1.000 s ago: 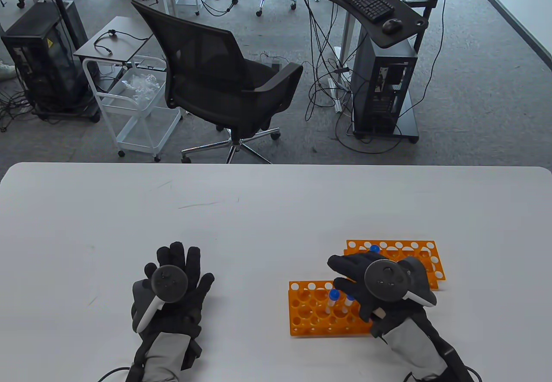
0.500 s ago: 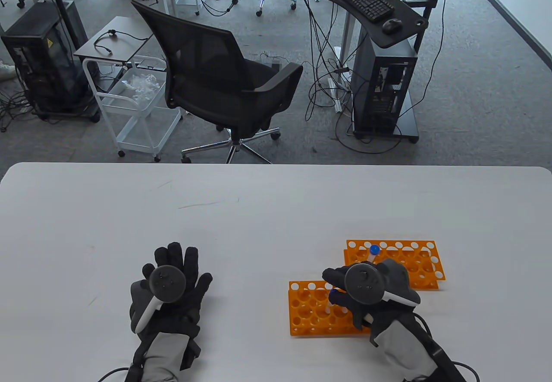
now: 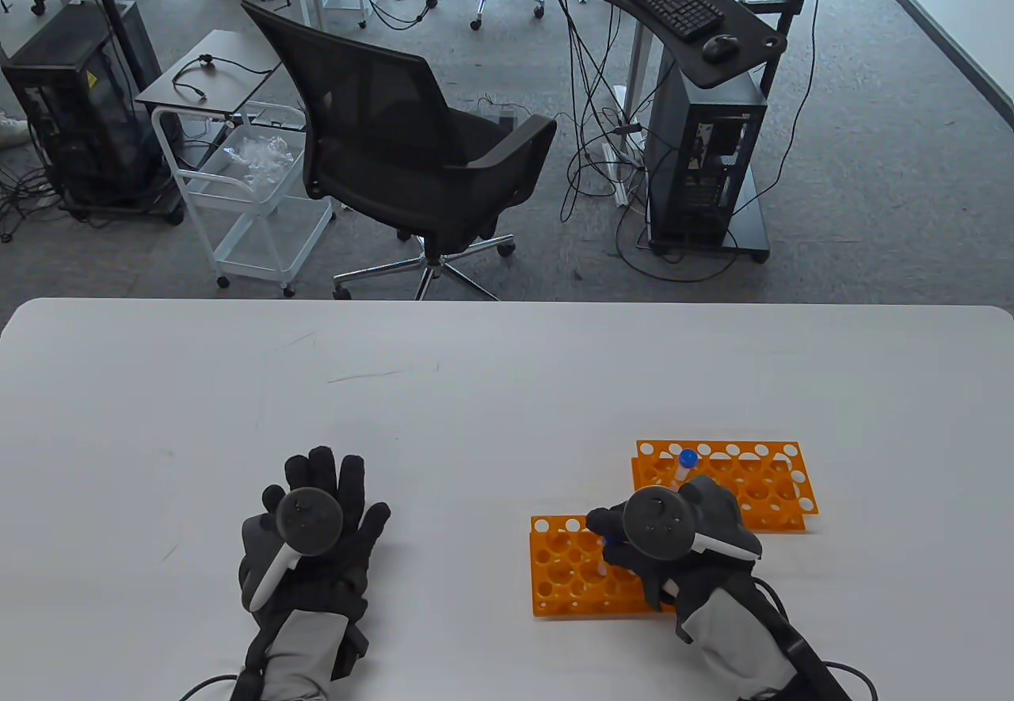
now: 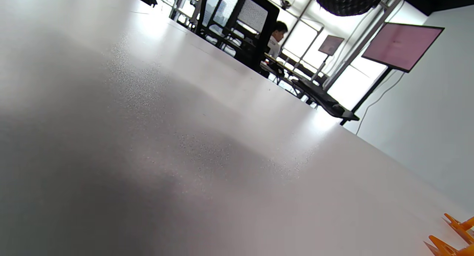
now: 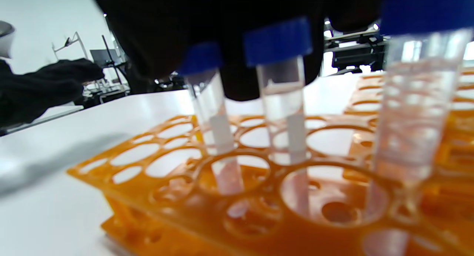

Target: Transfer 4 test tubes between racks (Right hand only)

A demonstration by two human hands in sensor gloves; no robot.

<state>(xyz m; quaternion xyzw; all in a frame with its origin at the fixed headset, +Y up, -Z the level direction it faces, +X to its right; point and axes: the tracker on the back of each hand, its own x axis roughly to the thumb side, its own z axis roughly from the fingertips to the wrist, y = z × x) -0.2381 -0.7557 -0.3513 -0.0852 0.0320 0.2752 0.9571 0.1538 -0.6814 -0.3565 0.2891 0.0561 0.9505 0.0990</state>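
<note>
Two orange racks stand on the white table at the right. The far rack (image 3: pixel 760 479) holds one blue-capped test tube (image 3: pixel 688 459). The near rack (image 3: pixel 566 574) holds three blue-capped tubes, seen in the right wrist view: a tilted left one (image 5: pixel 211 111), a middle one (image 5: pixel 283 100) and a right one (image 5: pixel 418 107). My right hand (image 3: pixel 606 540) is over the near rack, and its fingers curl around the cap of the tilted tube, whose lower end sits in a rack hole. My left hand (image 3: pixel 317 499) rests flat on the table, fingers spread, holding nothing.
The table's far edge (image 3: pixel 507 303) faces a black office chair (image 3: pixel 396 146) and a computer stand on the floor. A corner of an orange rack (image 4: pixel 451 233) shows low in the left wrist view. My left hand (image 5: pixel 44 85) shows far left in the right wrist view.
My right hand has dropped from a spread pose above the near rack and drawn left and nearer, its fingers closing over a tube's cap. The left hand has not moved.
</note>
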